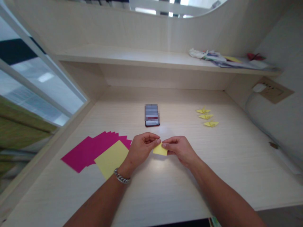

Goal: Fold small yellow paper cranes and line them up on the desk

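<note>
A small folded piece of yellow paper (160, 150) is pinched between my two hands above the desk. My left hand (143, 145) grips its upper left edge with thumb and fingers, and a chain bracelet circles that wrist. On the paper's right side, my right hand (181, 147) holds it between thumb and fingers. Just left of my left hand lies a flat yellow sheet (112, 157), partly covered by my wrist. Beneath and behind that sheet spreads a fan of magenta paper sheets (87, 153). Three folded yellow paper cranes (205, 117) sit in a row at the right.
Beyond my hands, a phone (152, 115) with a blurred screen lies on the desk (165, 195). A shelf (142, 60) runs across the back, with papers (227, 60) at its right. On the right wall a charger (259, 87) with a cable fills a socket.
</note>
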`<action>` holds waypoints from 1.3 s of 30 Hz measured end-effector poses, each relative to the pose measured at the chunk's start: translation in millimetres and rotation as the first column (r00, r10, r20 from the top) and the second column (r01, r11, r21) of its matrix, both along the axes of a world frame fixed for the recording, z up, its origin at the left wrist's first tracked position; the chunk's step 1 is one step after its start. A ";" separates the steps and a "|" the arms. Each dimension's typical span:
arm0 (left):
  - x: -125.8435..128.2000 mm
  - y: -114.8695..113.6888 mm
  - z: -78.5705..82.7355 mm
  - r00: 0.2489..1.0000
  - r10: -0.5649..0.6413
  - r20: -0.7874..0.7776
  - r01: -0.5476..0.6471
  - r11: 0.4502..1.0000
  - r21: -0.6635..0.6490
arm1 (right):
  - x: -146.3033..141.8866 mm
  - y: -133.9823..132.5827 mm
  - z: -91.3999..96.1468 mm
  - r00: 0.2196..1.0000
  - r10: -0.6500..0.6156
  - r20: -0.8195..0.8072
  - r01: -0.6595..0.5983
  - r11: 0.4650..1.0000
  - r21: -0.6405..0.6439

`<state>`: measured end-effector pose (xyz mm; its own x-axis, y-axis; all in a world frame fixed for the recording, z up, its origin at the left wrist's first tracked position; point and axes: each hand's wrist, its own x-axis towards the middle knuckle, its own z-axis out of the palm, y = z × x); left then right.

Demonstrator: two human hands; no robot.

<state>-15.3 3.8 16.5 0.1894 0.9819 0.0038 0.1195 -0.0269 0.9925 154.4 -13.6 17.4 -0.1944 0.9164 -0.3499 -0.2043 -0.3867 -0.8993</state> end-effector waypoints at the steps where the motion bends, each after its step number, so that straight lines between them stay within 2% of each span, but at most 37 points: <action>1: 0.0 -0.2 0.3 1.000 0.000 -0.005 0.000 1.000 0.004 | -0.2 0.0 0.1 1.000 -0.002 -0.004 0.002 1.000 -0.005; 17: 1.1 -0.5 3.4 1.000 0.004 -0.024 -0.003 1.000 0.015 | -3.8 -0.5 1.9 0.999 -0.049 -0.016 0.049 0.998 -0.044; 25: -0.9 -0.5 -0.9 1.000 -0.024 -0.011 0.024 1.000 0.009 | -3.6 -0.6 0.7 0.999 0.018 0.031 -0.018 1.000 -0.015; 32: 1.4 0.3 -3.3 0.998 -0.060 0.033 0.060 0.998 0.003 | -5.2 0.0 -4.9 0.984 0.041 0.171 -0.063 0.990 0.130; 39: 2.0 2.9 -0.5 0.977 -0.034 0.210 0.060 0.991 -0.122 | -4.9 1.4 -4.0 0.981 -0.032 0.193 -0.009 0.979 0.205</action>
<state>-13.4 6.7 16.0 0.2437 0.9668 -0.0765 -0.0874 0.1004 0.9911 149.6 -12.2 13.4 -0.1303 0.9740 -0.1854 -0.0210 -0.1897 -0.9816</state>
